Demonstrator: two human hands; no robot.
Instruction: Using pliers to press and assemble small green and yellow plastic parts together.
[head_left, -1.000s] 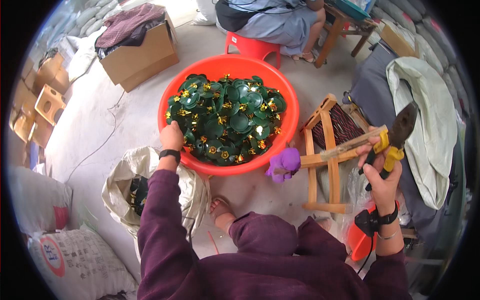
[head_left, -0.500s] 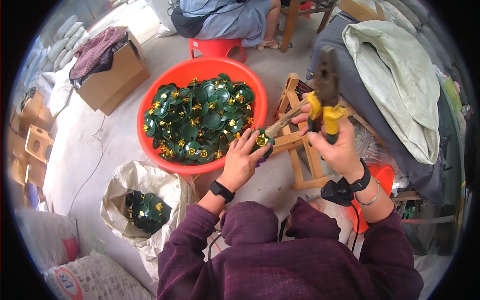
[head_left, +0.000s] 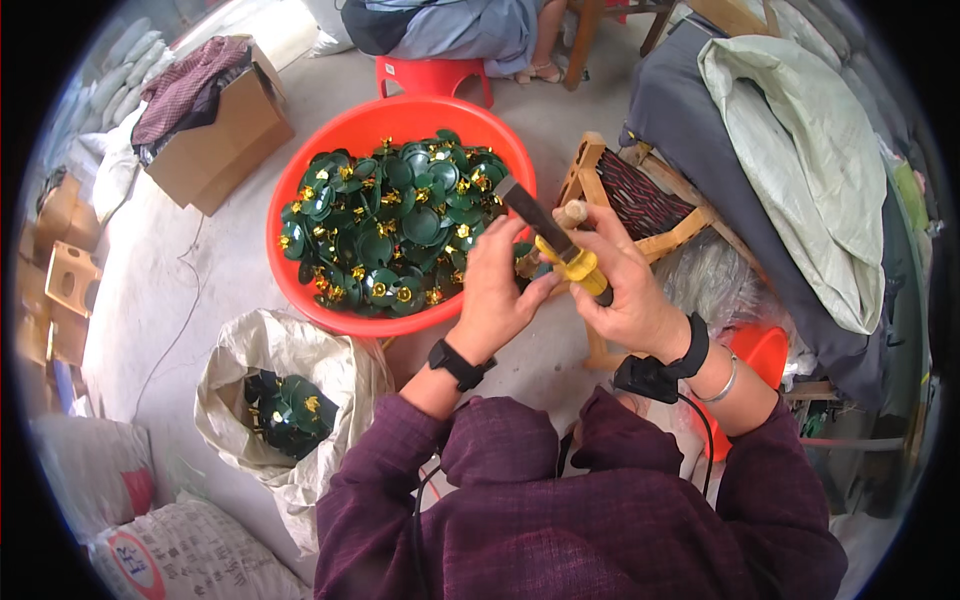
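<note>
My right hand (head_left: 625, 285) is closed round pliers (head_left: 565, 255) with yellow-and-dark handles, their dark metal jaws pointing up toward the basin. A wooden stick (head_left: 570, 214) with a rounded end shows beside its fingers. Close by on the left, my left hand (head_left: 495, 290) has thumb and fingers curved round a small green piece (head_left: 525, 258), mostly hidden behind the fingers and pliers. Just beyond is a red plastic basin (head_left: 300, 295), heaped with green dished discs (head_left: 375, 248) bearing gold flower-shaped fittings.
An open white sack (head_left: 235, 370) holding more green discs stands at lower left. A wooden frame (head_left: 665, 240) and a grey cloth with a pale sack (head_left: 845, 190) lie right. A carton (head_left: 225, 150) is far left; a person sits on a red stool (head_left: 435, 75) beyond the basin.
My right hand has brought the pliers down and left, beside my left hand. The left hand has turned more upright, and the wooden stick now points up between the hands.
</note>
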